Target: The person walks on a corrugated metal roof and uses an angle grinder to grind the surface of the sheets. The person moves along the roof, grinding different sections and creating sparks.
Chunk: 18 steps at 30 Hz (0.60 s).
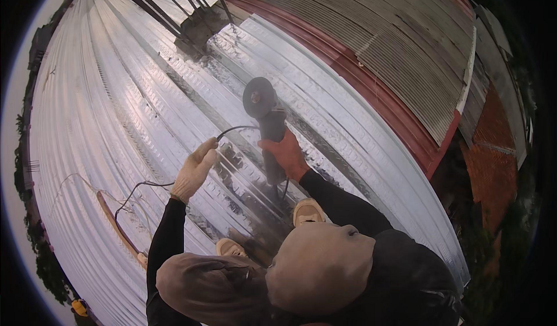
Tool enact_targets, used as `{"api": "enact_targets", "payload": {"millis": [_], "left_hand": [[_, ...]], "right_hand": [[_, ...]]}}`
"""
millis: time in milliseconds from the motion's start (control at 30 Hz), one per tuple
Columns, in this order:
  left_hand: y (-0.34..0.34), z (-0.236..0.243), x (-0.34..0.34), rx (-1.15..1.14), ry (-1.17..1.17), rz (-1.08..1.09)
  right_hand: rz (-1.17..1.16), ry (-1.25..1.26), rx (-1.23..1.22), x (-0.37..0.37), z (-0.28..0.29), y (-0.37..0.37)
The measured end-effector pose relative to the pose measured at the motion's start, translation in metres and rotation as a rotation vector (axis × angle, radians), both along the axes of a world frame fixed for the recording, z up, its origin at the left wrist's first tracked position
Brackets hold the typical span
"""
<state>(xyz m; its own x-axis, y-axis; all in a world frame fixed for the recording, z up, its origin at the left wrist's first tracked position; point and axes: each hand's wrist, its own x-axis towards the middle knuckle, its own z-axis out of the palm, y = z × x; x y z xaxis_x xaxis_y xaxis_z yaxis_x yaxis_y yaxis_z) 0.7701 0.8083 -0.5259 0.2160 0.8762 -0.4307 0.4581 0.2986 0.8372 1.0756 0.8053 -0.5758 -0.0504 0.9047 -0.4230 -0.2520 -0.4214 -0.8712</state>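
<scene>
An angle grinder with a dark round disc at its far end is in my right hand, which wears an orange-red glove. My fingers wrap round the grinder's body, and the tool points away from me above the metal decking. A black power cord runs from near the grinder to my left hand, in a cream glove, whose fingers are closed on it. From that hand the cord trails down to the left across the sheets.
Ribbed silvery metal decking spreads underfoot. Steel bars rise from a concrete stub at the far edge. A red beam borders a lower corrugated roof at right. A wooden strip lies at left.
</scene>
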Motion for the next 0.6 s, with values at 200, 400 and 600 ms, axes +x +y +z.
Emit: {"api": "enact_targets", "payload": {"millis": [200,400,600], "left_hand": [[0.032,0.005,0.093,-0.171,-0.531,0.398],[0.046,0.021,0.052,0.04,-0.21,0.552],[0.105,0.008,-0.035,0.083,0.001,0.72]], "right_hand": [[0.166,-0.227,0.26,-0.085,0.009,0.009],[0.181,-0.523,0.571,0.014,0.006,0.036],[-0.349,-1.279,0.282,0.199,-0.038,0.01]]}}
